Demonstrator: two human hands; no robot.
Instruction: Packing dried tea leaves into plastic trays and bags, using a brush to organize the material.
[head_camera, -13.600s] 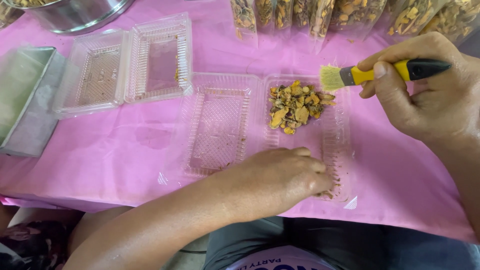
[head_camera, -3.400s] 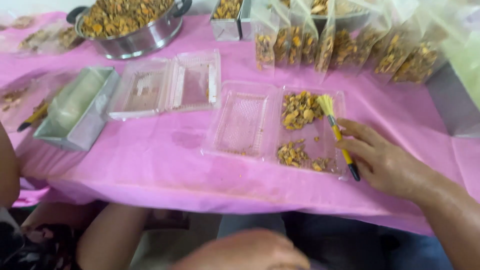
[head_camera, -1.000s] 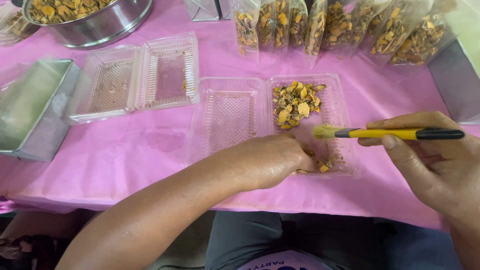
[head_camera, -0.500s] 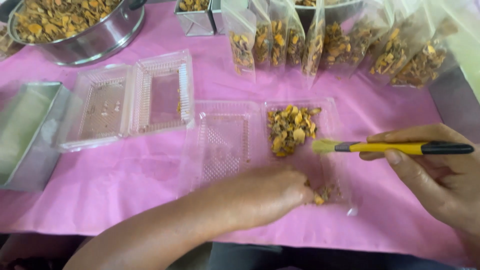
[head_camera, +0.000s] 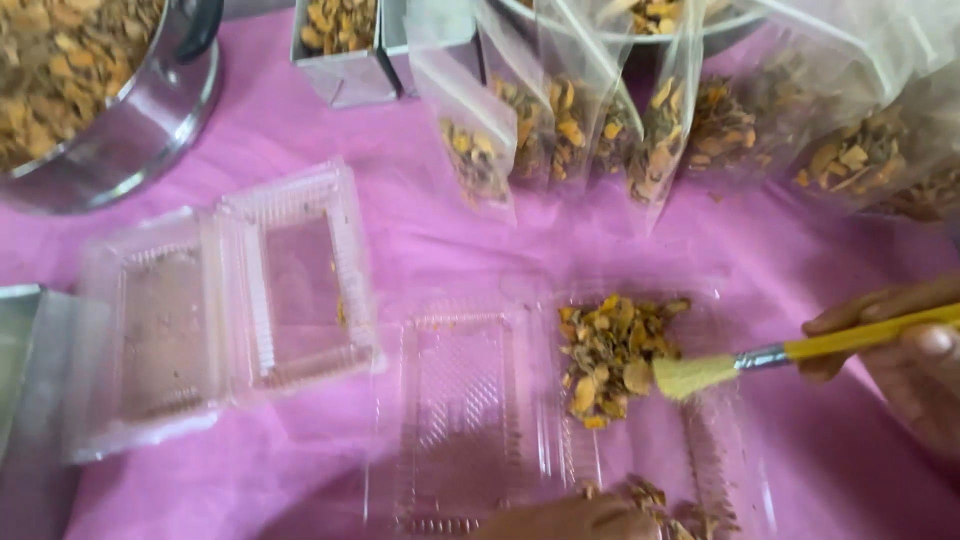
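Head view of a pink-covered table (head_camera: 300, 470). The right hand (head_camera: 905, 350), at the right edge, grips a yellow-handled brush (head_camera: 790, 352) between fingers and thumb, the handle running level; its pale bristle tip touches the right side of a heap of dried yellow-brown pieces (head_camera: 608, 352). The heap lies in the right half of an open clear plastic clamshell box (head_camera: 460, 420), near the table's front edge; the pieces are irregular, curled chips, ochre to dark brown, piled loosely. A smaller scatter of the same chips (head_camera: 655, 500) sits lower in that half, just beside the left hand (head_camera: 570, 520), of which only a sliver shows at the bottom edge, so its grasp cannot be told. A second open clamshell (head_camera: 230, 300) lies to the left, with a steel pot of chips (head_camera: 90, 90) behind it and filled clear pouches (head_camera: 640, 120) standing along the back
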